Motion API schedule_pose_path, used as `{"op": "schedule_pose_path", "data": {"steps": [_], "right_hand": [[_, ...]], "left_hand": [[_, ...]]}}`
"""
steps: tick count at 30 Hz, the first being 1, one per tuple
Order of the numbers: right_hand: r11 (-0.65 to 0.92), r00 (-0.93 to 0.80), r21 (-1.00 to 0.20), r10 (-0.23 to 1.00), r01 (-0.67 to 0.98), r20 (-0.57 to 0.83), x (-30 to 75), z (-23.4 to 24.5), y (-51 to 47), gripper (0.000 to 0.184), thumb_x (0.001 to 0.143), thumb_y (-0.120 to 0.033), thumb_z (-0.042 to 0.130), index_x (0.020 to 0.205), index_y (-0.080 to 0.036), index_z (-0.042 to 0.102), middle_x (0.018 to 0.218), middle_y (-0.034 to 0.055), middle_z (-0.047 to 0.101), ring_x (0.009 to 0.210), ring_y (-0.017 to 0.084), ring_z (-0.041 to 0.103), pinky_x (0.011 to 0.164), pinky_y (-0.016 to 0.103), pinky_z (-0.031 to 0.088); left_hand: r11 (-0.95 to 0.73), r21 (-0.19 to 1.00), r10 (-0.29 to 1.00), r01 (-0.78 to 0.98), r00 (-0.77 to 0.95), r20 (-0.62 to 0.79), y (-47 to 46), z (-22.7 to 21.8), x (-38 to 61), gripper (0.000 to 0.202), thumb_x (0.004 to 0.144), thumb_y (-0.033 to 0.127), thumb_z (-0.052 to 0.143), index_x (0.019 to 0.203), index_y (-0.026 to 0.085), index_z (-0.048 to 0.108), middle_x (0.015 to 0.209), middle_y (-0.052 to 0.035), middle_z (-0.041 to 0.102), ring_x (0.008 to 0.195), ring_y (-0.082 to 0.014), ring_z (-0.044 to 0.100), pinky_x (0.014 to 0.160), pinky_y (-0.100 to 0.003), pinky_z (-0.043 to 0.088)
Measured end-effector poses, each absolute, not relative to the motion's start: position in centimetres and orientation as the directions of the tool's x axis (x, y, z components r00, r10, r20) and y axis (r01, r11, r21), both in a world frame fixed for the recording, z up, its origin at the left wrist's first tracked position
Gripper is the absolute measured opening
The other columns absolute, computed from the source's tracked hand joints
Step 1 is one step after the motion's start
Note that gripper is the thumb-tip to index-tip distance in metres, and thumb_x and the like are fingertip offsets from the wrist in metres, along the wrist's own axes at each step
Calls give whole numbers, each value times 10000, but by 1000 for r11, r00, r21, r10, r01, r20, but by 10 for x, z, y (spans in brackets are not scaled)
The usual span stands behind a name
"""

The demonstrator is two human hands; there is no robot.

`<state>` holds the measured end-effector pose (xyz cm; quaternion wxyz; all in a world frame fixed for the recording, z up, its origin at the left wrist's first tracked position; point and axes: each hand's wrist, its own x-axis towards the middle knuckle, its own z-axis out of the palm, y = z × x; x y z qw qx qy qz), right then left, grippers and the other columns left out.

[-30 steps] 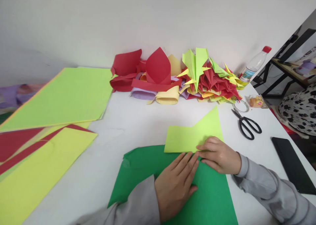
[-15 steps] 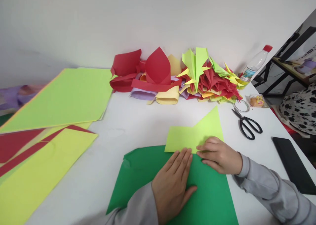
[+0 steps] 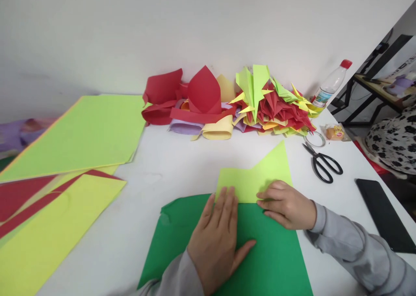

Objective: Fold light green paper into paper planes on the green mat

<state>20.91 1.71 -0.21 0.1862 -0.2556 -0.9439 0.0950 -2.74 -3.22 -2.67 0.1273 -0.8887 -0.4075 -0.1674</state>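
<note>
A folded yellow-green sheet of paper [image 3: 240, 181] lies partly over a dark green sheet [image 3: 273, 261], its right part rising to a point. My left hand [image 3: 219, 235] is flat, with fingertips on the lower left edge of the yellow-green paper and the thumb spread over the green sheet. My right hand [image 3: 287, 203] has its fingers curled together at the paper's lower edge, right of centre, pinching or pressing the fold. The underside of its grip is hidden.
Black scissors [image 3: 321, 162], a roll of tape [image 3: 314, 139], a wrapped snack [image 3: 335, 132] and a black phone-like slab [image 3: 385, 213] lie right. Folded paper pieces [image 3: 269, 107] and a bottle [image 3: 330, 86] stand along the wall. Large paper sheets [image 3: 87, 133] lie left. A person's patterned clothing [image 3: 394, 142] shows at right.
My left hand has slid left along the paper's lower edge, its fingers now near the left corner. My right hand stays at the same spot on the paper.
</note>
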Motion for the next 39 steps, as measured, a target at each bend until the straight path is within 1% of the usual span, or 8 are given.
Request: {"op": "schedule_pose_path", "data": {"steps": [4,9,14,22,27,30,33,39], "right_hand": [[853,-794,-289,514,434,325,208,-1,16,235,917,-235,518,1069,-117,652,1060,129,671,902,221,560,801,388,472],[850,-774,-312,519,424,362,209,1,17,188,908,-192,533,1025,-127,665,1027,120,686,888,217,582,782,388,492],[851,-757,-310,520,423,396,211,4,19,151,897,-150,534,947,-137,675,979,116,692,884,209,601,764,382,508],[847,-757,-323,526,423,387,210,7,18,131,879,-135,549,895,-137,679,972,115,687,862,210,592,737,382,514],[848,-751,-323,525,420,401,210,8,19,146,883,-141,540,872,-141,685,971,117,691,855,211,592,726,377,518],[848,-746,-315,526,426,408,211,7,18,151,881,-136,540,839,-139,685,958,124,693,854,212,600,735,377,519],[847,-738,-311,529,431,418,211,6,18,154,875,-130,542,810,-142,681,937,119,696,847,208,604,737,372,519],[854,-743,-292,519,431,423,212,5,19,160,878,-145,534,807,-150,678,916,111,705,807,198,603,729,365,518]], "left_hand": [[-792,-22,552,610,732,400,-39,-41,-20,594,906,490,413,1277,44,542,1381,-197,531,1368,-331,363,1145,-468,227],[-760,30,623,649,715,317,-43,-45,-21,687,894,548,417,1314,11,496,1419,-230,473,1366,-368,350,1124,-492,257],[-750,101,658,653,723,210,-42,-34,-19,686,899,565,408,1368,66,453,1477,-173,419,1405,-319,289,1139,-461,227],[-712,129,701,690,711,58,-36,-19,-21,776,789,571,581,1456,256,341,1565,-51,281,1412,-434,155,1093,-682,67],[-679,98,734,728,677,61,-36,-22,-24,826,742,613,600,1454,280,348,1563,-5,291,1402,-490,80,1078,-699,89],[-650,80,760,756,644,92,-36,-27,-26,858,731,687,548,1436,219,400,1547,-57,325,1383,-518,135,1067,-673,156],[-591,58,802,805,578,152,-35,-25,-31,891,722,763,475,1381,164,489,1456,-118,464,1307,-527,323,1033,-683,203],[-547,-96,774,831,546,321,-34,-13,-36,901,775,768,375,1173,9,655,1224,-226,642,1067,-502,575,958,-675,325]]}}
